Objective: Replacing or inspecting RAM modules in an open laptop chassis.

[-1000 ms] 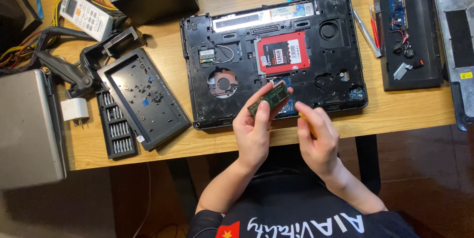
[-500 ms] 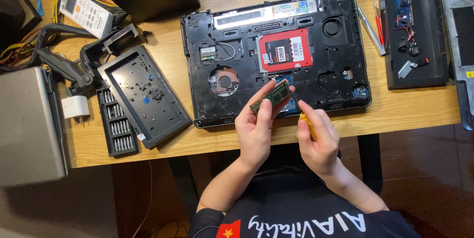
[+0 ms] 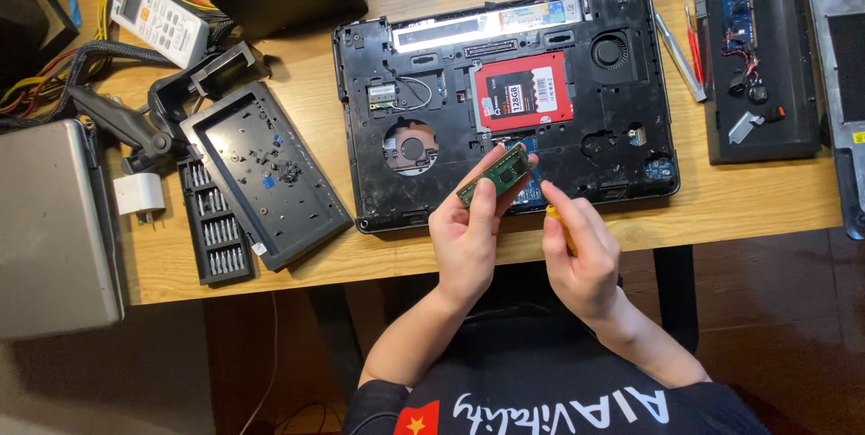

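Fingers of the left hand (image 3: 468, 237) are pinching a green memory module (image 3: 495, 175) by its long edges, holding it tilted just above the front part of the opened black laptop base (image 3: 378, 164). Beside it, the right hand (image 3: 581, 259) is curling closed around a small yellow-handled tool (image 3: 560, 223), of which only a sliver is showing, so its tip cannot be told. Both hands are hovering over the near edge of the wooden desk (image 3: 748, 205), where a bare strip is running between the laptop and the drop-off. A red-labelled drive (image 3: 524, 92) is sitting in the laptop's middle bay, well clear of the hands. To the left, a black cover panel (image 3: 266, 174) is lying askew, touching a screwdriver bit set (image 3: 214, 223) near the desk edge. To the right, tweezers (image 3: 682, 56) and a black tray (image 3: 761, 65) are crowding the far corner.
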